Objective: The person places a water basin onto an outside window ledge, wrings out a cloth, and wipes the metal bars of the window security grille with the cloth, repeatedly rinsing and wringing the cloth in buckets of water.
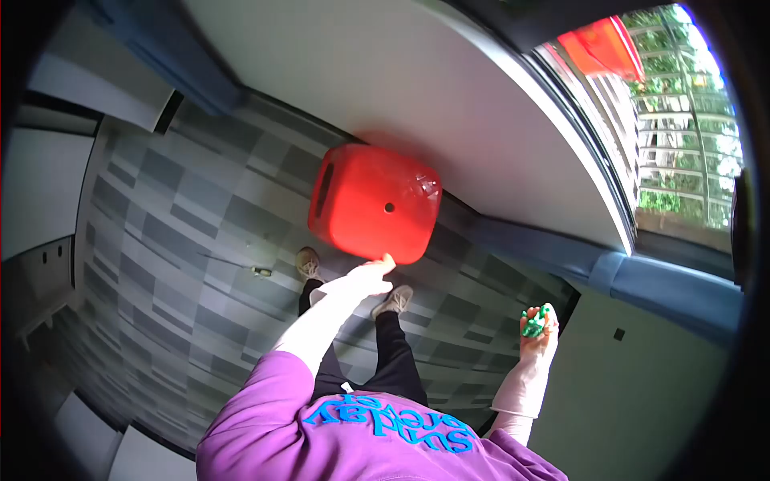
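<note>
My left hand (367, 279) reaches over the near edge of a red plastic stool (365, 212). Its fingers stretch out and overlap the stool's rim; bright light washes out the hand, and whether they press on it I cannot tell. The stool has a small round hole in its top, a slot in its left side and a shiny patch near the far right corner. Off to the right, raised beside a panel, my right hand (539, 341) is closed around a bunch of small green pieces (534, 322). Their exact kind is too small to make out.
The stool stands against a pale wall (345, 68) on a grey patterned floor (208, 184). A small object with a long thin part (261, 272) lies left of my shoes. Blue curtains (545, 248) hang beside a barred window (682, 136), with a red item (597, 48) outside.
</note>
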Demonstrator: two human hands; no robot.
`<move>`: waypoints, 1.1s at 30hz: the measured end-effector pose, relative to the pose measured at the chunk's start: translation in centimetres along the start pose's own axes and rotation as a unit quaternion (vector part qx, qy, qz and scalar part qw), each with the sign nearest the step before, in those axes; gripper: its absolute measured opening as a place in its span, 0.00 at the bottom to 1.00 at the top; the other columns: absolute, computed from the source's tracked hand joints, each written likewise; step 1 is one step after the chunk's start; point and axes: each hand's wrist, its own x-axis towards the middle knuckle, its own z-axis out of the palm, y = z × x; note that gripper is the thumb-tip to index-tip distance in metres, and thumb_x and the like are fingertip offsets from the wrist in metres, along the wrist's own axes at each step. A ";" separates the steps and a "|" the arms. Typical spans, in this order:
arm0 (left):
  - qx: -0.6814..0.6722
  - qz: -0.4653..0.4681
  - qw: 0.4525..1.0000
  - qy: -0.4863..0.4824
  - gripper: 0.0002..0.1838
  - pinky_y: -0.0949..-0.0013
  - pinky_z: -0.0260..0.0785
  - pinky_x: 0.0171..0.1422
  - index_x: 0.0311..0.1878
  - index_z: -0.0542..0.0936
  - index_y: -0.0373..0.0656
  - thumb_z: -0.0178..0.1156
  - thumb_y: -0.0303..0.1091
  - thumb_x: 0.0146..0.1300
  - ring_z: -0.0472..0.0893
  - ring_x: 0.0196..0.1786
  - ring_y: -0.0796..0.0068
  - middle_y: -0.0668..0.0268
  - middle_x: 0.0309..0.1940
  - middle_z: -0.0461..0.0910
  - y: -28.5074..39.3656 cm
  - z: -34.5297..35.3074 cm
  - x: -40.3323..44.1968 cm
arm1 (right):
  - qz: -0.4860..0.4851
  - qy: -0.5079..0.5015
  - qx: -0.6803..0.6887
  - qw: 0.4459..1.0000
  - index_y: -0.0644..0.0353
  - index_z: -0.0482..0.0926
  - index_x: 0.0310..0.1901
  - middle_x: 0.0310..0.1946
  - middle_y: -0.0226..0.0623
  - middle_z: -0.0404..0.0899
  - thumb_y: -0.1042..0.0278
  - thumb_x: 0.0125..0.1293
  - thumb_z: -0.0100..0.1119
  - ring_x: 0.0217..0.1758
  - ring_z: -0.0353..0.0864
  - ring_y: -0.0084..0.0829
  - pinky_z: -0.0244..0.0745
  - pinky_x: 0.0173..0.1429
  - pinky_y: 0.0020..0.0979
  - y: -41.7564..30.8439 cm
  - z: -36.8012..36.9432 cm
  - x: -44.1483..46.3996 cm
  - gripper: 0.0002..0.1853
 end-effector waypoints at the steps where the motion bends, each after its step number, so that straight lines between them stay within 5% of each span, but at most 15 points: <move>1: -0.158 0.049 0.985 0.049 0.29 0.73 0.72 0.38 0.65 0.67 0.43 0.59 0.39 0.60 0.75 0.29 0.79 0.63 0.49 0.78 1.0 1.5 -0.4 | -0.005 0.009 0.002 1.000 0.52 0.75 0.45 0.36 0.30 0.80 0.61 0.59 0.66 0.39 0.82 0.27 0.82 0.37 0.30 0.2 -2.3 0.9 0.14; 3: -0.264 0.050 0.963 0.030 0.23 0.76 0.71 0.39 0.60 0.74 0.46 0.59 0.38 0.62 0.76 0.32 0.83 0.67 0.49 0.79 1.4 2.8 2.1 | 0.030 0.014 0.037 0.999 0.52 0.75 0.46 0.36 0.32 0.80 0.62 0.60 0.65 0.39 0.83 0.28 0.82 0.36 0.32 0.7 -6.8 3.5 0.14; 4: -0.079 -0.049 0.994 0.058 0.22 0.79 0.71 0.40 0.61 0.74 0.48 0.58 0.35 0.63 0.77 0.35 0.83 0.69 0.46 0.81 8.1 -0.3 -0.3 | 0.022 0.003 0.051 0.998 0.52 0.75 0.47 0.36 0.33 0.80 0.63 0.61 0.64 0.38 0.83 0.30 0.83 0.36 0.34 1.2 -9.0 4.8 0.14; 5: -0.221 0.034 0.961 0.162 0.20 0.78 0.71 0.40 0.58 0.76 0.47 0.58 0.35 0.62 0.78 0.37 0.82 0.66 0.43 0.82 7.6 0.0 -1.0 | 0.020 -0.007 0.066 0.998 0.53 0.74 0.48 0.36 0.34 0.80 0.64 0.62 0.64 0.38 0.82 0.31 0.83 0.37 0.34 1.5 -10.5 5.9 0.14; 6: -0.167 0.097 0.960 0.203 0.17 0.77 0.72 0.39 0.53 0.77 0.43 0.59 0.33 0.60 0.80 0.36 0.79 0.63 0.39 0.82 3.4 -0.2 3.7 | 0.012 -0.035 0.074 0.997 0.54 0.74 0.49 0.36 0.35 0.80 0.64 0.62 0.63 0.38 0.82 0.31 0.83 0.37 0.34 1.7 -11.9 7.6 0.15; 8: -0.215 -0.041 0.930 0.297 0.12 0.72 0.72 0.35 0.45 0.77 0.36 0.59 0.28 0.58 0.81 0.32 0.74 0.60 0.31 0.82 8.4 -4.2 1.4 | 0.014 -0.073 0.109 0.991 0.55 0.74 0.50 0.37 0.36 0.79 0.63 0.63 0.63 0.39 0.81 0.32 0.83 0.38 0.35 1.3 -13.4 9.8 0.16; 9: -0.411 0.118 0.845 0.322 0.12 0.71 0.72 0.32 0.45 0.77 0.36 0.60 0.28 0.57 0.81 0.31 0.72 0.58 0.30 0.82 4.4 -4.9 2.5 | 0.001 -0.074 0.129 0.989 0.56 0.74 0.50 0.37 0.36 0.79 0.63 0.64 0.62 0.40 0.81 0.33 0.83 0.39 0.35 0.7 -14.0 10.4 0.15; 11: -0.435 0.094 0.833 0.329 0.14 0.72 0.74 0.34 0.47 0.76 0.35 0.60 0.30 0.59 0.82 0.32 0.69 0.54 0.33 0.82 4.0 -9.3 1.8 | 0.002 -0.068 0.133 0.989 0.56 0.74 0.50 0.38 0.36 0.79 0.64 0.65 0.60 0.40 0.81 0.33 0.82 0.39 0.36 -1.2 -14.1 10.8 0.14; 15: -0.439 0.129 0.778 0.430 0.17 0.72 0.78 0.37 0.52 0.74 0.34 0.57 0.34 0.63 0.84 0.36 0.64 0.50 0.42 0.82 20.3 -10.5 -7.2 | -0.012 -0.154 0.178 0.972 0.56 0.74 0.50 0.38 0.37 0.78 0.66 0.67 0.57 0.41 0.80 0.34 0.81 0.38 0.36 -4.5 -15.4 14.3 0.12; 17: -0.465 0.140 0.743 0.460 0.05 0.71 0.77 0.35 0.41 0.75 0.40 0.53 0.30 0.64 0.84 0.34 0.66 0.53 0.37 0.82 24.0 -13.1 -8.6 | 0.011 -0.151 0.197 0.969 0.56 0.74 0.50 0.38 0.38 0.77 0.67 0.67 0.56 0.41 0.80 0.35 0.81 0.38 0.37 -6.2 -14.4 14.8 0.12; 18: -0.432 0.173 0.783 0.414 0.11 0.72 0.78 0.37 0.47 0.75 0.37 0.55 0.32 0.64 0.84 0.36 0.64 0.52 0.39 0.82 25.0 -14.8 -9.4 | -0.001 -0.170 0.199 0.965 0.56 0.74 0.49 0.38 0.39 0.77 0.67 0.67 0.55 0.41 0.80 0.36 0.81 0.38 0.37 -7.4 -13.6 14.7 0.11; 19: -0.398 0.144 0.764 0.487 0.17 0.71 0.78 0.38 0.53 0.73 0.35 0.57 0.33 0.63 0.84 0.38 0.63 0.51 0.41 0.82 30.9 -13.2 -11.3 | 0.010 -0.193 0.204 0.960 0.56 0.74 0.48 0.36 0.39 0.78 0.67 0.66 0.57 0.40 0.80 0.36 0.81 0.37 0.37 -8.7 -12.4 15.3 0.11; 25: -0.250 0.267 0.808 0.462 0.24 0.62 0.70 0.62 0.59 0.71 0.35 0.60 0.37 0.62 0.81 0.50 0.60 0.49 0.47 0.80 43.0 -15.8 -15.4 | -0.042 -0.293 0.197 0.935 0.54 0.74 0.47 0.34 0.36 0.80 0.65 0.64 0.61 0.36 0.82 0.33 0.82 0.34 0.35 -13.6 -3.4 18.7 0.12; 29: -0.210 0.391 0.799 0.406 0.25 0.61 0.68 0.64 0.60 0.70 0.35 0.58 0.41 0.66 0.79 0.54 0.62 0.53 0.49 0.80 49.4 -10.1 -13.8 | -0.090 -0.239 0.161 0.953 0.56 0.72 0.51 0.34 0.37 0.80 0.66 0.66 0.58 0.34 0.81 0.31 0.80 0.33 0.31 -16.1 1.7 19.6 0.14; 33: -0.333 0.401 0.780 0.347 0.20 0.61 0.68 0.64 0.60 0.70 0.35 0.53 0.34 0.69 0.80 0.52 0.62 0.53 0.47 0.80 52.2 -4.5 -6.6 | -0.128 -0.223 0.098 0.961 0.58 0.71 0.51 0.31 0.38 0.79 0.68 0.65 0.59 0.28 0.80 0.28 0.76 0.29 0.27 -16.8 4.9 23.8 0.14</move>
